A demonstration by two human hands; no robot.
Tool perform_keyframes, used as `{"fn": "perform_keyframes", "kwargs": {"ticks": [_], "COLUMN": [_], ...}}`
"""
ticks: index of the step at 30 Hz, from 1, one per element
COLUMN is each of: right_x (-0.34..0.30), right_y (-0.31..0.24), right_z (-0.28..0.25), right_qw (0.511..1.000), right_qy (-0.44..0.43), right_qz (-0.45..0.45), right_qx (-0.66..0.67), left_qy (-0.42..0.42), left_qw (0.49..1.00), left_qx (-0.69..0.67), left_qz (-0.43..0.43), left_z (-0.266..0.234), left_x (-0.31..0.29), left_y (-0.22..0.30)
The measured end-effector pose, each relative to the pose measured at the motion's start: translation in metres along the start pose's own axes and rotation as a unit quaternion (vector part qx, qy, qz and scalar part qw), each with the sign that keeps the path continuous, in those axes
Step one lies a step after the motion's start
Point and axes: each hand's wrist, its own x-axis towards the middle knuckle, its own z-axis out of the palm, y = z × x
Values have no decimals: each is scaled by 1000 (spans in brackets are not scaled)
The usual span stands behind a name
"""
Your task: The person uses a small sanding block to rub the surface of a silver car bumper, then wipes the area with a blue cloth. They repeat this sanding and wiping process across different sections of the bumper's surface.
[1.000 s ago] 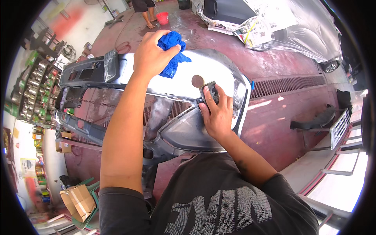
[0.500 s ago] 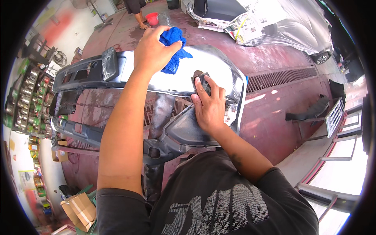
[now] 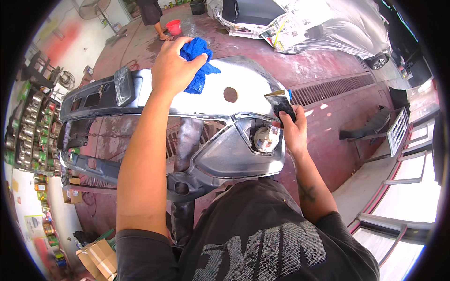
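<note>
A car bumper cover (image 3: 248, 75), pale and glossy on top with dark lower parts, lies across a stand in front of me. My left hand (image 3: 169, 70) is closed round a crumpled blue cloth (image 3: 199, 77) above the bumper's pale middle. At the bumper's right end, my right hand (image 3: 295, 133) pinches a dark folded piece of sandpaper (image 3: 280, 102) between thumb and fingers, its free edge standing up. Between the hands a round hole (image 3: 230, 94) shows in the pale surface. Crumpled paper (image 3: 267, 139) fills a recess near my right hand.
A car under plastic sheeting (image 3: 342, 33) stands at the far right. Beyond the bumper are a red bucket (image 3: 173, 28) and another person's legs (image 3: 154, 21). Shelves of cans (image 3: 35, 126) line the left wall. A floor grating (image 3: 333, 89) runs to the right, near a metal rack (image 3: 397, 131).
My right hand has lifted the sandpaper off the pale surface and moved right to the bumper's end, uncovering the round hole. My left hand still holds the cloth.
</note>
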Motion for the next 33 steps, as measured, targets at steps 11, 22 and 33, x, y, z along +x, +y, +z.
{"fn": "perform_keyframes", "kwargs": {"ticks": [11, 22, 33], "right_x": [31, 33, -9], "right_y": [-23, -47, -15], "right_z": [-36, 40, 88], "right_qw": [970, 876, 799], "right_qy": [-101, -231, -174], "right_qz": [90, -358, -450], "right_qx": [200, -227, -358], "left_qy": [12, 14, 29], "left_qw": [1000, 999, 999], "left_qx": [-15, -22, -14], "left_qz": [-14, -26, -28], "left_z": [2, 1, 7], "left_x": [1, 0, 0], "left_y": [1, -4, 0]}}
